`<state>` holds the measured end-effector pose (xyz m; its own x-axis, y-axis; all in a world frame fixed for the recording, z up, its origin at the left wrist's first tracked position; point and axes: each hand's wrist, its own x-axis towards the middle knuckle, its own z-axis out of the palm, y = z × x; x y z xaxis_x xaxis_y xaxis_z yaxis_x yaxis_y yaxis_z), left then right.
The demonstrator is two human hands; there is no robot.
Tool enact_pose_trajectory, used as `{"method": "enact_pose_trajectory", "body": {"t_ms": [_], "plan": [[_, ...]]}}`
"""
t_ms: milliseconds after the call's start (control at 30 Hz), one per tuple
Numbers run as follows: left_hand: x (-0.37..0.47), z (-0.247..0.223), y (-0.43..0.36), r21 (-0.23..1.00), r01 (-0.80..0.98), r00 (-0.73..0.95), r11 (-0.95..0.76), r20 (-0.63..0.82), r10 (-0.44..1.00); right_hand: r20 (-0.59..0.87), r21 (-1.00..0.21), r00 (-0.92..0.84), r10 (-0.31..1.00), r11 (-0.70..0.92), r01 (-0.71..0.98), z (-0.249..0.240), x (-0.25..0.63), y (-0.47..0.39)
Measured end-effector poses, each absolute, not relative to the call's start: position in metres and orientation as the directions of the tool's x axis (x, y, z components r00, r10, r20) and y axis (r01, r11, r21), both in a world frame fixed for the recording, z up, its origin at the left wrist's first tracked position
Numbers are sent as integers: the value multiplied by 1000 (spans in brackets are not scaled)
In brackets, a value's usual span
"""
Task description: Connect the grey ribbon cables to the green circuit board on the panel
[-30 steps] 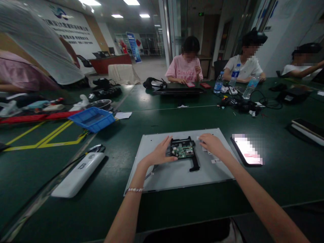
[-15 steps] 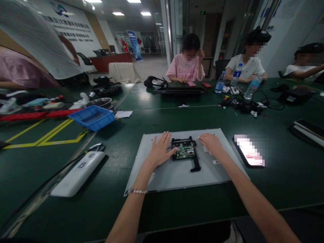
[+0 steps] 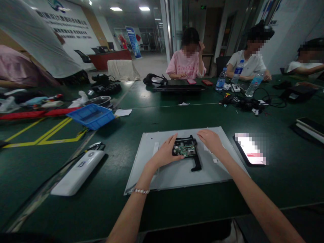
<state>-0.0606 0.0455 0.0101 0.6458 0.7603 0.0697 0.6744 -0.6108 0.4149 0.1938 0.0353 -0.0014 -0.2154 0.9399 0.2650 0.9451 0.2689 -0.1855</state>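
Observation:
A grey metal panel lies flat on the green table in front of me. On its middle sits a black plastic frame holding a green circuit board. My left hand curls round the frame's left edge, thumb below and fingers above. My right hand rests palm down on the panel just right of the frame, its fingertips near the frame's top right corner, over some white labels.
A lit phone lies right of the panel, a white oblong device with a cable to the left, a blue tray beyond. Across the table sit three people with water bottles, tangled cables and a flat black monitor.
My left hand, flat beside the frame half a second ago, has closed round its left edge. My right hand has barely shifted.

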Motion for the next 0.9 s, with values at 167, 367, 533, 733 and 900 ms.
{"method": "enact_pose_trajectory", "body": {"t_ms": [167,367,533,733,900], "plan": [[-58,9,44,469,650,647,-598,71,759,205,-108,-332,921,359,927,13,166,48],[-59,4,45,486,622,661,-614,95,744,159,-81,-413,897,428,900,12,136,61],[-60,1,45,494,601,670,-629,118,733,134,-117,-401,906,416,902,6,123,65],[-60,0,45,504,597,670,-624,116,734,154,-183,-377,913,402,897,0,123,62],[-59,1,44,527,590,666,-611,109,737,152,-251,-371,916,399,882,-3,125,65]]}}
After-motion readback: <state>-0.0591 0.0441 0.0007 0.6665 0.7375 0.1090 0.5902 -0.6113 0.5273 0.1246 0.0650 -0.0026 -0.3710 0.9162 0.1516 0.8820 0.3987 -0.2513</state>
